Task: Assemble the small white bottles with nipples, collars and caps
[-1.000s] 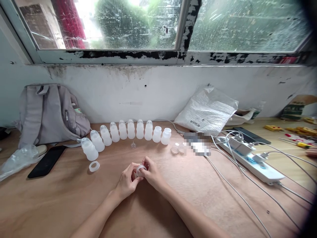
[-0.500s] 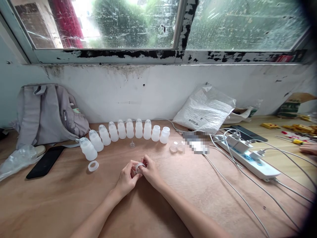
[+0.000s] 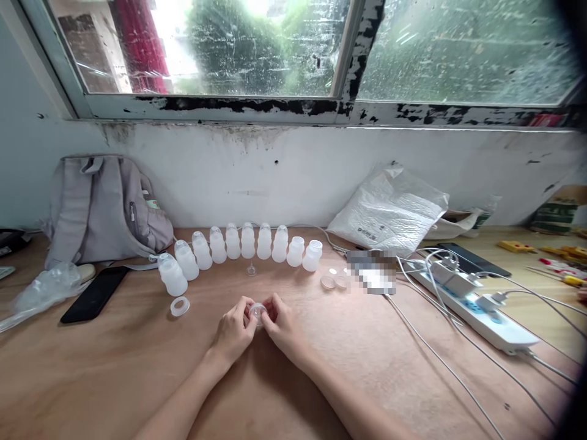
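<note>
My left hand [image 3: 233, 330] and my right hand [image 3: 282, 324] meet over the middle of the wooden table [image 3: 114, 379], both pinching one small translucent plastic ring part [image 3: 257, 313] between their fingertips. Behind them stands a curved row of several translucent white plastic bottles [image 3: 247, 241]. A loose white ring [image 3: 180, 306] lies to the left of my hands. A small clear funnel-shaped piece [image 3: 251, 269] sits just in front of the bottle row. Two small round clear caps [image 3: 334, 282] lie to the right of the row.
A grey backpack [image 3: 103, 208] leans on the wall at the left, with a black phone [image 3: 94, 294] and a crumpled clear bag [image 3: 43, 287] before it. A white plastic bag [image 3: 389, 211], a white power strip [image 3: 477, 302] with cables, another dark phone [image 3: 474, 258], yellow parts [image 3: 562, 250] lie right.
My hands have closed in tighter around the small ring part and turned it between the fingertips. The view has shifted slightly right and down. Everything on the table stays put.
</note>
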The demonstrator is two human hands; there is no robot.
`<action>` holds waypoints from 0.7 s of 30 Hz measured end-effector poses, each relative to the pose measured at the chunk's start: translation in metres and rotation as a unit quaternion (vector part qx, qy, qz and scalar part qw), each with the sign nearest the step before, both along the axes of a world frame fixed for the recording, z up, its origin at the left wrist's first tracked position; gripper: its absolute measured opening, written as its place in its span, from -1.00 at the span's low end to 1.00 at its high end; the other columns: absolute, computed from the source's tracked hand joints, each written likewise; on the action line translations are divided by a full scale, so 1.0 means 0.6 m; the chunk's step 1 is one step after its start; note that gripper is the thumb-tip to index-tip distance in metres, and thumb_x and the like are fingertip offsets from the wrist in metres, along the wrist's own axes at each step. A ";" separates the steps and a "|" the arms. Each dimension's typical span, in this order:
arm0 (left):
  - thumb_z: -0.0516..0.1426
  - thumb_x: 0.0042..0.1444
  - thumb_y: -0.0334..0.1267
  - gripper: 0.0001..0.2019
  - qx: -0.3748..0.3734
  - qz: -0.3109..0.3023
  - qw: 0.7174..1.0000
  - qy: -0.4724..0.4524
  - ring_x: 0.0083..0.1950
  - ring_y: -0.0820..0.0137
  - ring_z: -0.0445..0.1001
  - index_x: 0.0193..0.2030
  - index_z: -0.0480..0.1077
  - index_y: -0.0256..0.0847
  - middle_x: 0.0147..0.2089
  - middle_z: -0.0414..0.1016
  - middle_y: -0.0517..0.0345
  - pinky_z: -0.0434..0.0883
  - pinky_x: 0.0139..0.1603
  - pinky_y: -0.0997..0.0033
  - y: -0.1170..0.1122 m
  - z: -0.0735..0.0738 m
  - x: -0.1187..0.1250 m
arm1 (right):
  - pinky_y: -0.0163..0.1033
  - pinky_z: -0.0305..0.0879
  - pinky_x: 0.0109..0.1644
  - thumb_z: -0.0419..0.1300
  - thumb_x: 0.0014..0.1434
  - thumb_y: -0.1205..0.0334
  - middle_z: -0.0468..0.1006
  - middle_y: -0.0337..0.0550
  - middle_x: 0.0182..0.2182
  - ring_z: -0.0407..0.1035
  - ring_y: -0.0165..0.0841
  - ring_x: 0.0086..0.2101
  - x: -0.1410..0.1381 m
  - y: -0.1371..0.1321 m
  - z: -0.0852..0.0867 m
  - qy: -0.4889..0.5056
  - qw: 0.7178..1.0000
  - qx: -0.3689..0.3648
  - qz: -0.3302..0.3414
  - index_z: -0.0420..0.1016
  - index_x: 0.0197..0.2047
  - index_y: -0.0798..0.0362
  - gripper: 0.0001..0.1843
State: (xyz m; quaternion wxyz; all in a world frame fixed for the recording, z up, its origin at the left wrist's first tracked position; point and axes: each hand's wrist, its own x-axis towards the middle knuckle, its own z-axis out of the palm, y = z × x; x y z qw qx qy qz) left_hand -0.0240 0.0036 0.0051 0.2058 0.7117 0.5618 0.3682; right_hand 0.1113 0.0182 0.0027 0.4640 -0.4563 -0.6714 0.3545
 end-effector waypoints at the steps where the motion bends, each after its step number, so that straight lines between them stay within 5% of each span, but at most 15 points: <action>1: -0.04 0.06 -0.29 -0.93 0.009 0.010 1.000 0.017 -0.44 0.43 0.36 -0.30 0.21 -0.14 -0.42 0.37 0.23 0.25 -0.40 0.48 -0.001 -0.002 0.000 | -0.36 0.13 -0.50 0.03 -0.01 0.30 0.30 -0.30 -0.57 0.18 -0.47 -0.57 -0.003 -0.002 0.000 -0.009 1.000 0.011 0.001 0.21 -0.46 0.05 -0.96; 6: -0.05 0.04 -0.35 -0.94 0.030 0.012 0.999 0.024 -0.45 0.45 0.35 -0.32 0.19 -0.14 -0.42 0.34 0.24 0.27 -0.40 0.48 -0.009 -0.002 0.005 | -0.37 0.13 -0.50 0.02 0.01 0.33 0.29 -0.31 -0.56 0.17 -0.48 -0.57 -0.003 -0.006 -0.002 -0.008 1.000 0.001 0.027 0.22 -0.43 0.04 -0.98; 13: -0.13 0.16 -0.26 -0.71 0.059 -0.066 0.995 -0.035 -0.40 0.49 0.38 0.01 0.19 -0.10 -0.16 0.36 0.12 0.34 -0.32 0.48 -0.014 0.006 0.010 | -0.32 0.23 -0.39 0.05 0.01 0.29 0.34 -0.18 -0.39 0.25 -0.40 -0.43 0.022 0.010 0.007 0.035 0.998 0.012 -0.043 0.41 -0.31 0.04 -0.84; 21: -0.05 0.13 -0.18 -0.72 0.003 -0.013 0.980 -0.196 -0.37 0.46 0.42 -0.02 0.12 -0.15 -0.16 0.35 0.08 0.40 -0.34 0.41 -0.012 0.002 0.018 | -0.40 0.15 -0.64 0.09 -0.05 0.24 0.34 -0.29 -0.54 0.20 -0.48 -0.60 0.021 0.028 -0.005 0.179 0.976 -0.124 0.015 0.33 -0.31 0.07 -0.82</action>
